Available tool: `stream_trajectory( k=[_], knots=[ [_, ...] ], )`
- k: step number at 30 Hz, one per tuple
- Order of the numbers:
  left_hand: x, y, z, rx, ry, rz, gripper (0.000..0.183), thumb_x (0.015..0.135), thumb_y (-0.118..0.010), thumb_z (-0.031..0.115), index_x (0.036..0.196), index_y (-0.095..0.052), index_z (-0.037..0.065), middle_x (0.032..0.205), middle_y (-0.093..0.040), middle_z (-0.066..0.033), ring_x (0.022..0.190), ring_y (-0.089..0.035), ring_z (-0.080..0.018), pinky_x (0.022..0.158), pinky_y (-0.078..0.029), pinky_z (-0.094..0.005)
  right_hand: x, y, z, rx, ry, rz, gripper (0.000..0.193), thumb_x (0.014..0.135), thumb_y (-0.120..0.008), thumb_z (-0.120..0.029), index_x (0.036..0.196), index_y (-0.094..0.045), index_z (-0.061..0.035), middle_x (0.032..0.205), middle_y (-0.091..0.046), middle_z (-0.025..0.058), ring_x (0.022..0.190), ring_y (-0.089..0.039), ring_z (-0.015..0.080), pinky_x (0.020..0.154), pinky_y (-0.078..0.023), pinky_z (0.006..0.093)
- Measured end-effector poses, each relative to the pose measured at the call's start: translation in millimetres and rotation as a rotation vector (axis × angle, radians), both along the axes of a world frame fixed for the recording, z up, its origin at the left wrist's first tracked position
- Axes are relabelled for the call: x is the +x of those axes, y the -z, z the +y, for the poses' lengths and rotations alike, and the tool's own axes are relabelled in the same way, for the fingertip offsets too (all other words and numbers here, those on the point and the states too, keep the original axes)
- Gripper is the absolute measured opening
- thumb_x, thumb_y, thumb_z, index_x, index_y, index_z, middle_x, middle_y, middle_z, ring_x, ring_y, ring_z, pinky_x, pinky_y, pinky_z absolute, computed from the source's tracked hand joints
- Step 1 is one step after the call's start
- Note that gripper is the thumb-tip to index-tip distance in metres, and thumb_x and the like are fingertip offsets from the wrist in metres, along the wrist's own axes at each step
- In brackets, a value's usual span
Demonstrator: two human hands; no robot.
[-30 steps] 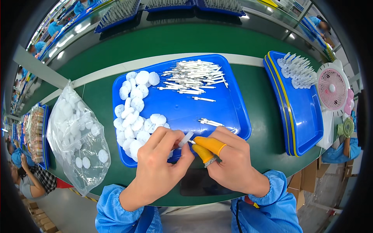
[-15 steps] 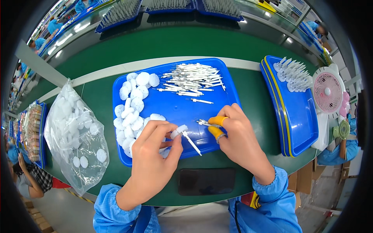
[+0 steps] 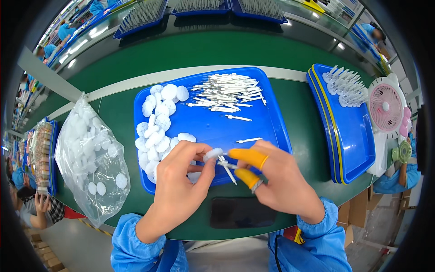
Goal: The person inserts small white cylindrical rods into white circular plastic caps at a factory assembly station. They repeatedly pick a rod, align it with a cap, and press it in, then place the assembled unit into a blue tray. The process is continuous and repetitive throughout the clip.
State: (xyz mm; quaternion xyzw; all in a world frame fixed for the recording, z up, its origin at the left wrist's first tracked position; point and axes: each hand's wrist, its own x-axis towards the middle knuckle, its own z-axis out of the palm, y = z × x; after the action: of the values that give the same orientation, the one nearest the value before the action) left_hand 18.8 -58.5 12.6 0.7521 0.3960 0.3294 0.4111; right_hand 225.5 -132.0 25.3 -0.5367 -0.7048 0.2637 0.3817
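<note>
Two hands face each other above the near part of a blue tray (image 3: 210, 131). The left hand (image 3: 182, 179) has its thumb and forefinger closed on a white disc (image 3: 213, 154); a slim white stick (image 3: 230, 175) slants down beside those fingers, toward the person and a little to the right. The right hand (image 3: 285, 181) wears yellow finger covers (image 3: 250, 157) on thumb and forefinger, their tips slightly parted, just beside the disc. A pale shaft (image 3: 230, 165) reaches between these tips; the blur leaves me unable to tell whether they grip it.

Beyond and left of the left fingers, a cluster of white discs (image 3: 156, 131) runs along the tray's side. Farther ahead of both hands' fingers lies a heap of white sticks (image 3: 229, 93), with a single stick (image 3: 239, 118) nearer and another stick (image 3: 249, 140) just beyond the right fingers. Nearer the person than the fingers, a dark slab (image 3: 242, 213) lies on the green counter (image 3: 301, 127). Well left of them rests a clear bag (image 3: 108, 174) of similar discs; well right stand stacked trays (image 3: 351, 140) bearing translucent pieces (image 3: 346, 86), beside a pink fan (image 3: 385, 105).
</note>
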Motion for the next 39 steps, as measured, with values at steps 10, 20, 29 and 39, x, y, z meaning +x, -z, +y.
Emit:
stream_trajectory(
  k=[10,20,29,39],
  knots=[
    [4,-2,-3,0.073,0.006,0.056,0.016,0.092,-0.075,-0.005,0.108,-0.072,-0.003,0.101,-0.071,-0.0099,0.086,-0.076,-0.0178,0.071,-0.064,-0.031,9,13,1,0.022,-0.033,-0.11,0.052,0.066,-0.07,0.011,0.117,-0.072,0.0121,0.099,-0.058,0.0184,0.093,-0.057,0.0378,0.082,-0.05,0.0461],
    [5,-2,-4,0.043,-0.034,0.07,0.016,0.09,-0.079,-0.006,0.1,-0.067,-0.004,0.094,-0.075,-0.0109,0.084,-0.08,-0.019,0.076,-0.066,-0.0309,3,3,-2,0.007,0.011,-0.068,0.049,0.066,-0.069,0.012,0.114,-0.075,0.0094,0.098,-0.059,0.0171,0.091,-0.056,0.0365,0.081,-0.048,0.0446],
    [2,1,-4,0.006,0.008,0.063,0.015,0.09,-0.078,-0.007,0.1,-0.067,-0.005,0.095,-0.075,-0.0117,0.085,-0.08,-0.0198,0.077,-0.066,-0.0314,1,13,1,0.019,0.046,-0.1,0.047,0.065,-0.069,0.012,0.112,-0.075,0.0091,0.097,-0.059,0.0159,0.09,-0.057,0.0357,0.08,-0.047,0.0447],
    [6,7,-8,0.112,0.026,0.036,0.017,0.087,-0.077,-0.003,0.101,-0.068,-0.004,0.092,-0.066,-0.0151,0.078,-0.075,-0.0296,0.072,-0.064,-0.0373,-18,21,-3,0.056,0.123,-0.036,0.039,0.065,-0.07,0.01,0.104,-0.074,0.0106,0.089,-0.062,0.0168,0.085,-0.059,0.037,0.076,-0.048,0.0471]
  ],
)
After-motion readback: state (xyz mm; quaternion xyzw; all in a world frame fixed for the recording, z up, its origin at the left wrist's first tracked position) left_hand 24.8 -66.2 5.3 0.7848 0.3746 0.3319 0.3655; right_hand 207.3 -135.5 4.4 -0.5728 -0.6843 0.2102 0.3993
